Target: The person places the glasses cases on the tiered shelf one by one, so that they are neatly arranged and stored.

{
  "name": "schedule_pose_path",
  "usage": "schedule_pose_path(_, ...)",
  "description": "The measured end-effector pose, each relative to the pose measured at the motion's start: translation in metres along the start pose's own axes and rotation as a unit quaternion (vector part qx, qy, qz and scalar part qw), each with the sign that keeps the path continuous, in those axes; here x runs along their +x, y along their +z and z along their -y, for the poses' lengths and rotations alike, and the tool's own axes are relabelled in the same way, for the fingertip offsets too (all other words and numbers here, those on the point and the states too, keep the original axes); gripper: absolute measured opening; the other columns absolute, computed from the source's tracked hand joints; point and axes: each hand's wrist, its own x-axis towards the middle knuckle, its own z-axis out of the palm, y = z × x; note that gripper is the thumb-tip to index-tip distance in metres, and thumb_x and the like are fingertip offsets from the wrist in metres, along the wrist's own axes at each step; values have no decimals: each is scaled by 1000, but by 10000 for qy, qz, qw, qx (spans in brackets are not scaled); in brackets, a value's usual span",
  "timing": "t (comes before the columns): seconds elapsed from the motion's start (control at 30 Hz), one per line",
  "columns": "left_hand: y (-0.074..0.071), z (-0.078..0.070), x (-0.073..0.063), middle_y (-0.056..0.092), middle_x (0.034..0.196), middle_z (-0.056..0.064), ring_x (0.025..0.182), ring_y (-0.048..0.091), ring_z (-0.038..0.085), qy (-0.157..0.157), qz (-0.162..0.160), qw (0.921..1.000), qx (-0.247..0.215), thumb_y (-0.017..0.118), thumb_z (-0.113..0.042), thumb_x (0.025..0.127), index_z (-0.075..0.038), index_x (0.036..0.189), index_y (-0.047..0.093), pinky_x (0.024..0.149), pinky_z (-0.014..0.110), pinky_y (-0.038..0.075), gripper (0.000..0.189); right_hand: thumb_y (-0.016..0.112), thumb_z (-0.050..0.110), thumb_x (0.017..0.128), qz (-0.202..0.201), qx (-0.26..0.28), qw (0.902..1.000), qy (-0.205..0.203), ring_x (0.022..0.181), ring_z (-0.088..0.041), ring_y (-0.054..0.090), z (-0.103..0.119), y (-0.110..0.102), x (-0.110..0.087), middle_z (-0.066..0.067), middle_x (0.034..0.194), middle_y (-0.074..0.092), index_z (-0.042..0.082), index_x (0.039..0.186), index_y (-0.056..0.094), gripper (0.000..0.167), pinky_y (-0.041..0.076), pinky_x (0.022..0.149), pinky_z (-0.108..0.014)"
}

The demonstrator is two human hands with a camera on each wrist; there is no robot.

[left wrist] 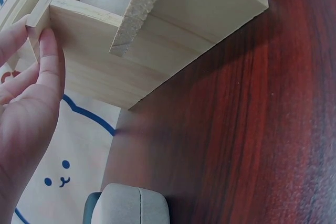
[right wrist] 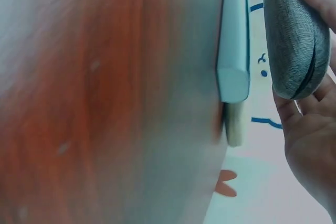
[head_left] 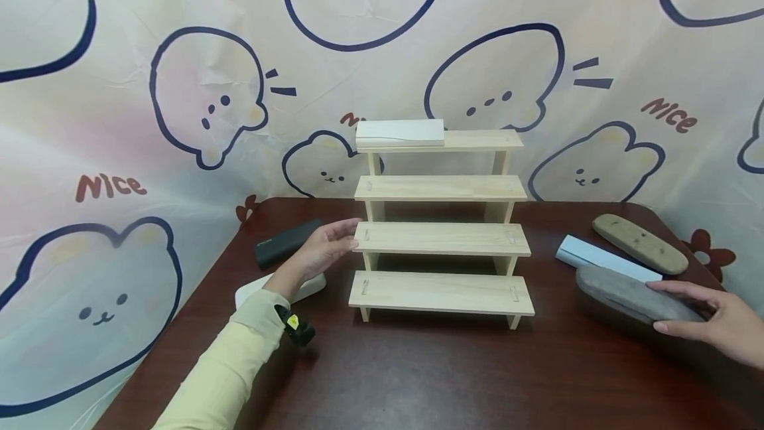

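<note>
A pale wooden stepped rack (head_left: 442, 237) with several tiers stands on the table. My left hand (head_left: 325, 249) pinches the left end of its second board from the bottom; the left wrist view shows thumb and fingers on either side of that board end (left wrist: 35, 27). In my right hand (head_left: 725, 320) is a grey fabric glasses case (head_left: 635, 297), gripped at its near end and held above the table. The right wrist view shows the zip-like seam along this case (right wrist: 294, 40). A white glasses case (head_left: 400, 133) lies on the left part of the top tier.
Left of the rack lie a dark glasses case (head_left: 286, 243) and a white case (head_left: 310, 287) partly behind my left forearm. At the right are a light blue case (head_left: 603, 259) and an olive-beige case (head_left: 641, 243). A printed cloth (head_left: 346, 85) hangs behind the brown table (head_left: 406, 370).
</note>
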Motion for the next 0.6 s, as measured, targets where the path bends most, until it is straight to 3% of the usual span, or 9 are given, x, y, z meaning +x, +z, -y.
schedule_pose_path(0.17,0,0,0,40,147,18,122,51,25,3,-15,10000,-10,59,-4,96,1,148,34,108,45,33,59,84,29,76,-225,180,9993,-244,87,10,39,13,-3,5,-17,125,50,8,130,58,63,40,59,-17)
schedule_pose_path(0.27,-1,1,1,40,147,18,122,51,25,5,-16,10000,-21,59,-5,96,1,148,34,108,45,34,59,83,30,77,-221,184,9992,-272,87,10,39,23,-5,10,-26,128,47,5,130,57,64,40,58,-17)
schedule_pose_path(0.47,-2,2,1,40,147,19,122,51,25,-4,-30,10000,27,60,-5,95,0,148,35,107,41,36,59,81,30,80,-265,231,9988,-342,88,0,41,40,-12,20,-27,131,45,5,134,54,65,42,58,-19)
schedule_pose_path(0.6,-2,3,1,41,146,19,122,51,26,-9,-23,10000,39,60,-5,96,-1,148,36,107,40,36,58,82,26,80,-503,384,9966,-536,85,2,44,47,-15,23,-3,127,50,8,133,56,62,42,59,-17)
